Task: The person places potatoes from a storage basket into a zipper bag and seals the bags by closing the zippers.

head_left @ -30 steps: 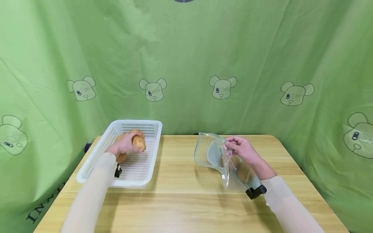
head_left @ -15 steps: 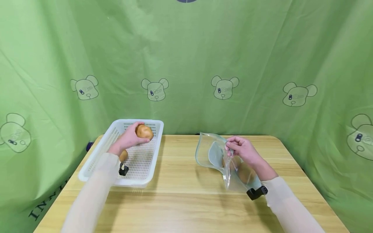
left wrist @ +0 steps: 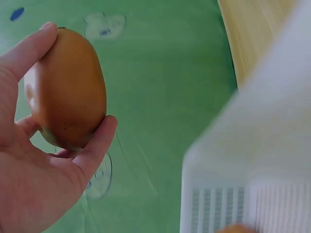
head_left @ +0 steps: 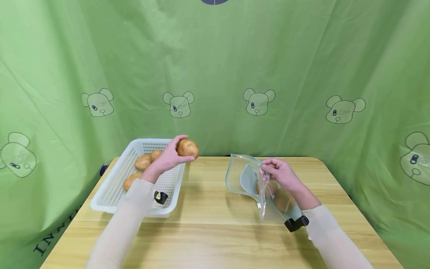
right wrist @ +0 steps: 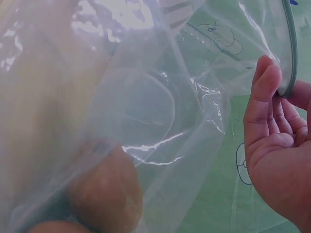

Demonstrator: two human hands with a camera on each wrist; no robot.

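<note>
Green curtain (head_left: 215, 67) all round, pale wood grain on the table (head_left: 218, 243), and right now we have a potato (head_left: 188, 148) in the air, by the far right corner of the basket (head_left: 100, 206). Our left hand (head_left: 168, 157) has it, thumb and fingers parted about its width on opposite sides, probably so it can't slip. Three more potatoes (head_left: 143, 162) show in the basket. Over on the right, our right hand (head_left: 281, 175) pinches the edge of a clear bag (head_left: 263, 205), fingertips almost meeting; we'd guess that's to hold its mouth gaping toward the basket side. Now the views: from the head, the bag's contents are dim brown shapes, but the right wrist picks out two rounded lumps (right wrist: 104, 189) inside, likely potatoes. And the left wrist shows our potato lengthwise, apart from the basket.
</note>
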